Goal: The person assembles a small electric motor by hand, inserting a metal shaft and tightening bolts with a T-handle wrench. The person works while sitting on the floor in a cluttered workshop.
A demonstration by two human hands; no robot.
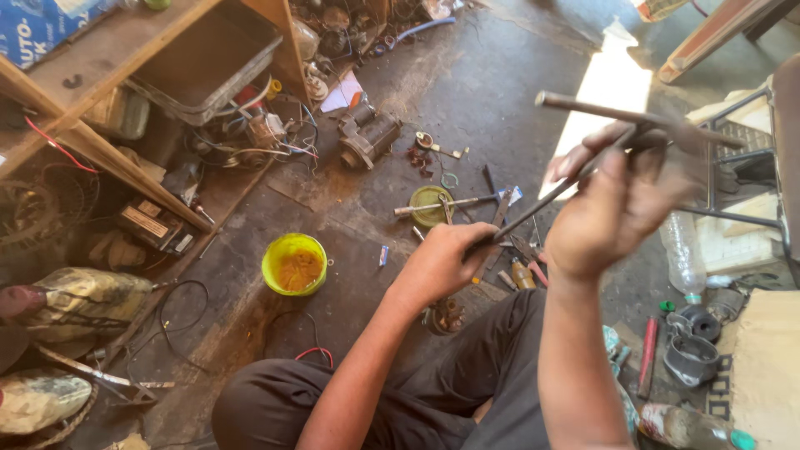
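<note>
A yellow tub (294, 263) sat on the floor left of the left hand (442, 262), with scattered tools (467, 202) just beyond it. The left hand was closed around the lower end of a thin rod (546, 197); the right hand (612, 212), blurred, gripped a T-handled bar (621, 112) above

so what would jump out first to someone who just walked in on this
The two hands in the middle: the right hand raised, holding a T-shaped metal tool, the left hand lower, closed round the bottom of its long shaft. Next the bright yellow tub of orange-brown grease on the dark floor to the left. Around them, scattered tools and a greasy motor part near the wooden shelf.
</note>
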